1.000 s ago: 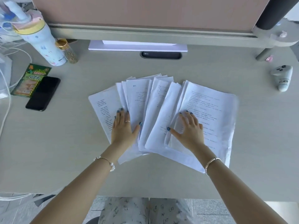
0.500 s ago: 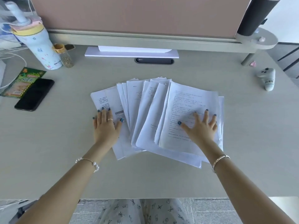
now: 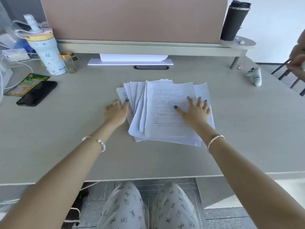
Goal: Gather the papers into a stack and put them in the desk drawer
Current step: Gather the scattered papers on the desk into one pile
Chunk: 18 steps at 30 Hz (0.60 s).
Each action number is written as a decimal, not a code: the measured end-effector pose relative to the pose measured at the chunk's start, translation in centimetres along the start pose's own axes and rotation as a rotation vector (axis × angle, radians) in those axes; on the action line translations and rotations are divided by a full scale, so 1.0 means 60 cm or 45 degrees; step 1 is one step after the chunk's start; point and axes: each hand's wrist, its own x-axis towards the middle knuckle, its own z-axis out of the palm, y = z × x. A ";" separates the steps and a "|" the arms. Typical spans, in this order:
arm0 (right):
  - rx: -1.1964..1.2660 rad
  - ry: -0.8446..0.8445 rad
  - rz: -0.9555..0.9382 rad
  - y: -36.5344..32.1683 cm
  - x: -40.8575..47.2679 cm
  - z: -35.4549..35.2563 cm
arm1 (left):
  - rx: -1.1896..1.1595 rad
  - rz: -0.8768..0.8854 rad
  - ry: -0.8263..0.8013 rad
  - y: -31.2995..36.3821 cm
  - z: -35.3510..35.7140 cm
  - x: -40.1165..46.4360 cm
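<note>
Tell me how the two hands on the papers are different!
The left hand sits at the left edge of the papers, mostly on the desk, with only its thumb on a sheet. The right hand lies flat on the top sheet, its fingers spread. The left hand wears a ring and its wrist a pearl bracelet; the right wrist has a plain metal bangle. Both hands have blue nails.

papers (image 3: 166, 113): print too small to read; other labels: apparently illegible

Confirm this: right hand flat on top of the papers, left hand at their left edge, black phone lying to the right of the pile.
One thing is wrong: in the head view the black phone lies left of the papers, not right. The right hand and left hand are as stated.
</note>
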 end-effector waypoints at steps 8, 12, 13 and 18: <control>0.059 -0.041 0.172 0.047 -0.003 -0.011 | -0.253 -0.017 -0.211 0.035 0.016 -0.018; 0.078 -0.086 0.053 0.004 -0.001 0.004 | -0.732 -0.083 -0.235 0.068 0.023 -0.017; 0.057 -0.101 0.033 -0.006 0.001 0.008 | -0.791 -0.094 -0.224 0.072 0.023 -0.015; 0.091 -0.133 0.015 -0.024 0.019 0.012 | -0.879 -0.395 -0.225 0.063 0.010 0.009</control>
